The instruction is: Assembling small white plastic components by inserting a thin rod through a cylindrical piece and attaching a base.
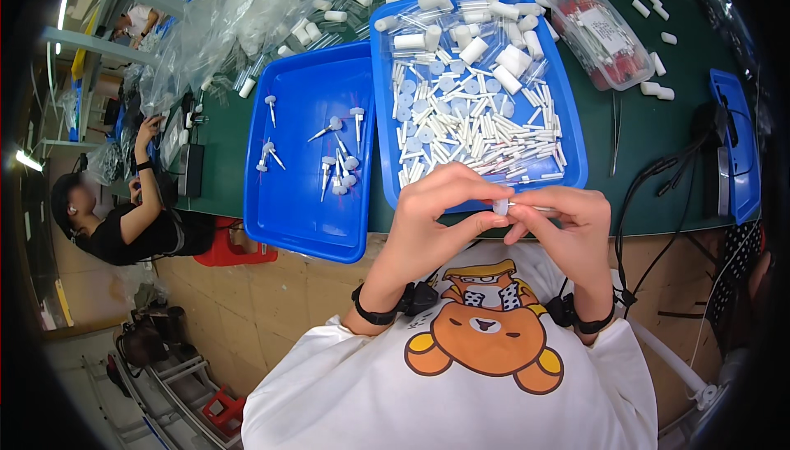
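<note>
My left hand (436, 215) pinches a small whitish plastic disc (500, 206) between thumb and fingertips. Closed on a thin white rod (536, 208), my right hand (572, 224) meets the left one. The rod's end is at the disc; whether it sits inside cannot be made out. Both hands are over the near edge of a blue tray (578, 150) full of loose white rods (485, 137), pale discs (425, 135) and white foam plugs (474, 50). A second blue tray (309, 203) to the left holds several disc-and-rod pieces (327, 166).
A clear plastic box (601, 37) with red items stands behind the right tray. Tweezers (615, 133) and black cables (658, 166) lie right of it. Clear plastic bags (255, 6), glass tubes and foam plugs cover the far side. Another person (136, 220) works at the left.
</note>
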A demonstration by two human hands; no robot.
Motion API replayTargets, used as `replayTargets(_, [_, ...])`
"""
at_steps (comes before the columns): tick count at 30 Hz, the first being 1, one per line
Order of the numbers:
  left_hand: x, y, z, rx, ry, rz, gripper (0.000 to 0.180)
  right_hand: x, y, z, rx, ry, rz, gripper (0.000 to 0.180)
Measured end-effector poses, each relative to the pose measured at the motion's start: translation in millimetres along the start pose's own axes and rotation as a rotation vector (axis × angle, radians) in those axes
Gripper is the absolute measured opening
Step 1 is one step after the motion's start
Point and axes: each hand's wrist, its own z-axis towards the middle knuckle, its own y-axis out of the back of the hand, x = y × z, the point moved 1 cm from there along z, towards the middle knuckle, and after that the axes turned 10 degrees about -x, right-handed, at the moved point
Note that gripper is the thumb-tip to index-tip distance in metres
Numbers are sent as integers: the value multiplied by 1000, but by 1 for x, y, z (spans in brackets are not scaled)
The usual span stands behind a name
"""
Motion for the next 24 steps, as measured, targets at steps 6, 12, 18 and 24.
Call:
replayTargets(6, [8,-1,1,8,-50,-2,28,-3,3,4,37,-419,248,11])
replayTargets(12, [16,5,-4,55,45,-121,30,-11,1,5,94,-477,284,13])
replayTargets(18, [18,23,-7,-27,48,-37,30,-16,-11,13,10,-327,187,19])
replayTargets(24, [29,77,-18,-456,178,283,24,-34,7,32,-260,250,-615,19])
